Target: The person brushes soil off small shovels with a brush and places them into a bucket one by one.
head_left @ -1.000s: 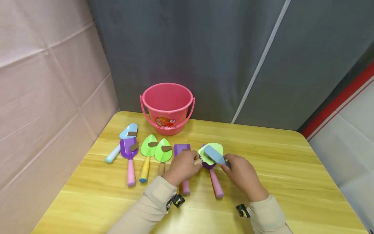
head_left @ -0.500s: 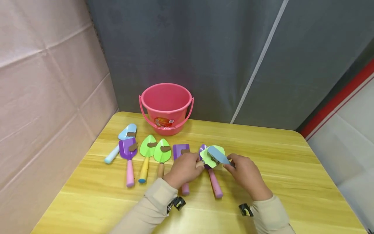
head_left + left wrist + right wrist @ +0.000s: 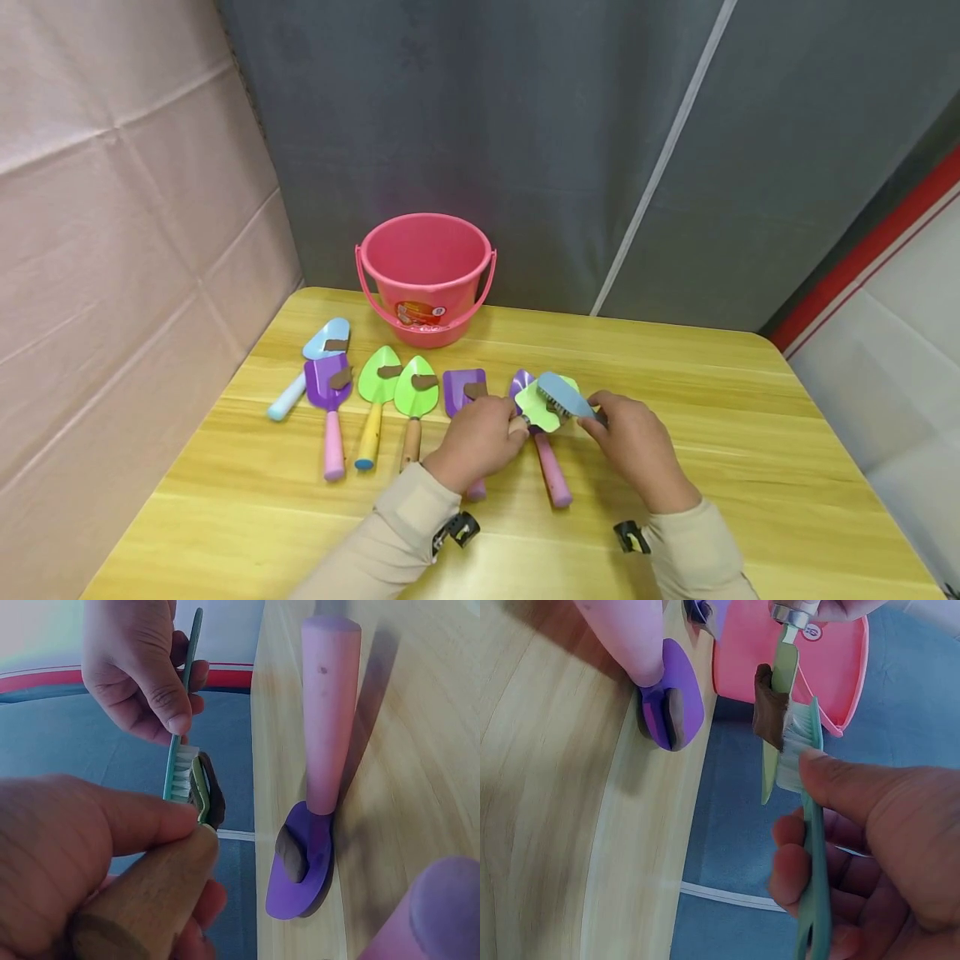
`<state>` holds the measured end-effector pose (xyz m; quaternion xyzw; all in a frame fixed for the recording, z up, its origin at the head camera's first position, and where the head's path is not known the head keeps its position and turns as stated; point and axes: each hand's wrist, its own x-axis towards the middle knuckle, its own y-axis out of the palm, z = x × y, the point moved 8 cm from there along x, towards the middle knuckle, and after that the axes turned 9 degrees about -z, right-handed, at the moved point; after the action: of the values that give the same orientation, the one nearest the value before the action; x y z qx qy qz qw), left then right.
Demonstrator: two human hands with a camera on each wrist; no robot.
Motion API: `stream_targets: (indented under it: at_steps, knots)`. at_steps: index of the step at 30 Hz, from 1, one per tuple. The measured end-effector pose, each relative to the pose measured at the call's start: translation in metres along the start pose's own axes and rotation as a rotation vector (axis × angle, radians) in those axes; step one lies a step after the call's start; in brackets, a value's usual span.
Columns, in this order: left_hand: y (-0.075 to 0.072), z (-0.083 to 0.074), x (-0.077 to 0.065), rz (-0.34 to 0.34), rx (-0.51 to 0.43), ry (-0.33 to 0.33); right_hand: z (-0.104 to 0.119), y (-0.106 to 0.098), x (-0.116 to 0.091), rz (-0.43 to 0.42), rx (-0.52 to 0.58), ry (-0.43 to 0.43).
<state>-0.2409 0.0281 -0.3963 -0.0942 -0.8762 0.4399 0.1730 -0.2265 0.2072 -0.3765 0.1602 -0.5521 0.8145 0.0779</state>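
My left hand (image 3: pixel 483 442) grips the wooden handle (image 3: pixel 154 896) of a green trowel (image 3: pixel 532 408), held above the table. In my right hand (image 3: pixel 637 450) is a blue-green brush (image 3: pixel 562 394), pinched by its handle (image 3: pixel 819 877) between thumb and fingers. The white bristles (image 3: pixel 793 750) touch the green blade, where a brown lump (image 3: pixel 771 712) clings. Beneath the two hands lies a purple trowel with a pink handle (image 3: pixel 553 471), a brown lump on it in the left wrist view. Another purple shovel (image 3: pixel 456 392) is partly hidden under my left hand.
At the table's back stands a pink bucket (image 3: pixel 426 308) with its handle hanging forward. To the left lie a blue trowel (image 3: pixel 318 342), a purple shovel (image 3: pixel 324 392) and two green trowels, one yellow-handled (image 3: pixel 375 383), one wooden-handled (image 3: pixel 412 400), each bearing a brown piece. Curtains border the table.
The brush has shifted slightly right across the green blade, toward its right edge. The green trowel has tilted and dropped a little, and my left hand has moved slightly right.
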Motion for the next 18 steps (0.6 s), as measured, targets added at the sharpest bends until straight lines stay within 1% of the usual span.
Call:
stream_targets:
  at_steps: [3, 6, 8, 10, 13, 18]
  knots:
    - [0.001, 0.0, -0.001, 0.01, 0.002, 0.001, -0.004, -0.005, 0.0, -0.04, -0.026, 0.02]
    - [0.003, 0.002, -0.001, 0.025, -0.006, -0.011, -0.01, -0.011, 0.0, -0.083, -0.042, 0.05]
    - [0.003, 0.005, -0.001, 0.031, -0.012, -0.032, -0.013, -0.015, 0.0, -0.094, -0.042, 0.065]
    - [0.003, 0.007, -0.001, 0.027, -0.018, -0.052, -0.014, -0.016, -0.001, -0.086, -0.03, 0.066]
    - [0.002, 0.011, 0.0, 0.016, -0.01, -0.07, -0.007, -0.015, -0.002, -0.043, -0.013, 0.018]
    - [0.001, 0.012, 0.003, 0.002, -0.002, -0.073, 0.014, -0.007, -0.005, 0.025, -0.011, -0.136]
